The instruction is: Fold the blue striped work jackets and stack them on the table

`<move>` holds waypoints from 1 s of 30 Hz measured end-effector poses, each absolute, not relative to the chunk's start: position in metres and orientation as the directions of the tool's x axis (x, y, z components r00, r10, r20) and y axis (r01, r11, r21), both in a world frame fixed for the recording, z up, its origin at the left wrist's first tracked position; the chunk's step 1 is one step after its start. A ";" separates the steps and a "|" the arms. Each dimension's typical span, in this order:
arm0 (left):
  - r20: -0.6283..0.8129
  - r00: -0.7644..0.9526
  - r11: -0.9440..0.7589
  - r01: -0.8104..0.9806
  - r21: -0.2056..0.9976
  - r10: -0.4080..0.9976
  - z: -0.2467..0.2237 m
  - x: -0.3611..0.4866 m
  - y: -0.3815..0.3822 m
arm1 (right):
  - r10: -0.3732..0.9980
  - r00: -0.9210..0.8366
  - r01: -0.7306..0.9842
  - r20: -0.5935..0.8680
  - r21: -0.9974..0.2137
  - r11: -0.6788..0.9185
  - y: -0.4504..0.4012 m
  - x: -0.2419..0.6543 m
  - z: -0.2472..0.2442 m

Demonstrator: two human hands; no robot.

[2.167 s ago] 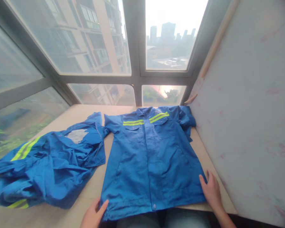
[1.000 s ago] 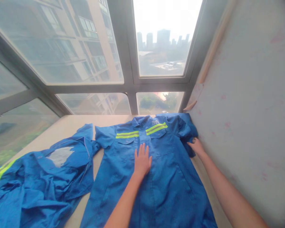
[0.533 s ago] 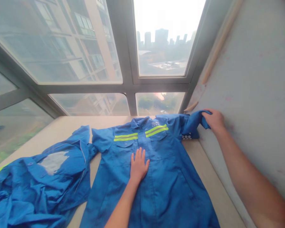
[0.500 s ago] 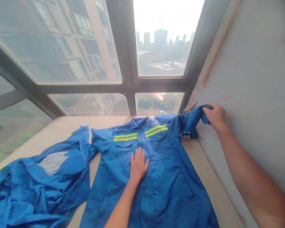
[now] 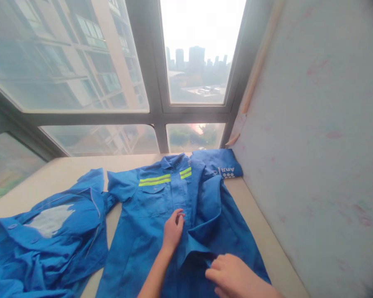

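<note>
Drawing the blue fabric sleeve (image 5: 209, 198) of the flat blue work jacket (image 5: 143, 236) inward since the earlier frame, from beside the pink-marked white wall (image 5: 329, 186) to across the jacket's right-hand front. Clenching the grip of the right hand (image 5: 231, 271) on the sleeve's cuff end, low over the jacket front. Bending the left hand (image 5: 173, 232) loosely over the jacket's centre placket (image 5: 176, 188), just beside the turned-over sleeve, with that grip released. Observing the jacket lying face up on the pale beige tabletop (image 5: 262, 231), collar (image 5: 171, 161) toward the grey-framed windows (image 5: 202, 74), with a yellow-and-grey reflective band (image 5: 154, 180) crossing the chest and partly covered on the right. Exposing more upside-down white lettering on the folded blue cloth (image 5: 213, 157) at the far right corner. Noting a crumpled blue garment (image 5: 56, 248) with a whitish patch (image 5: 51, 220) at left, close beside the jacket.
</note>
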State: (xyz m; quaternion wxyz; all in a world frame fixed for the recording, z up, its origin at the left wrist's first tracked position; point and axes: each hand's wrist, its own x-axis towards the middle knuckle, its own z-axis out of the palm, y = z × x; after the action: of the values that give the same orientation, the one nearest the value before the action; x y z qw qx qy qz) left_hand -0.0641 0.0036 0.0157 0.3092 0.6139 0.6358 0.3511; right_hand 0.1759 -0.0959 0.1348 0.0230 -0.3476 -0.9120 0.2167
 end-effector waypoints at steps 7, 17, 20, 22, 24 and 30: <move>-0.167 0.003 0.137 0.553 0.822 0.986 0.046 -0.052 -0.023 | 0.927 -0.333 0.650 -0.169 -0.754 0.096 -0.088 0.215 0.084; -0.177 0.092 0.045 0.761 0.647 0.980 0.075 -0.010 -0.084 | 0.952 0.223 0.308 -0.209 -0.912 -0.272 -0.012 0.232 0.026; -0.159 0.179 -0.015 0.709 0.705 0.971 0.061 0.005 -0.109 | 0.932 0.209 0.212 -0.297 -0.916 -0.340 -0.015 0.224 0.019; -0.131 0.250 -0.067 0.655 0.753 0.959 0.051 0.018 -0.122 | 0.910 0.216 0.136 -0.353 -0.913 -0.386 -0.019 0.222 0.019; -0.094 0.387 -0.154 0.562 0.813 0.917 0.044 0.033 -0.131 | 0.899 0.243 0.090 -0.366 -0.914 -0.396 -0.023 0.224 0.020; 0.069 0.646 -0.387 0.365 0.847 0.760 0.047 0.059 -0.143 | 0.901 0.292 0.160 -0.320 -0.913 -0.376 -0.050 0.247 0.016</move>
State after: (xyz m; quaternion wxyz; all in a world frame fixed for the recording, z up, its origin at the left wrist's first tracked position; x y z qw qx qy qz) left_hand 0.0586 -0.1433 0.0474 0.4276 0.8001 0.3518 0.2308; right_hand 0.2473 -0.0505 0.0162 0.4068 -0.6931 -0.3828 0.4557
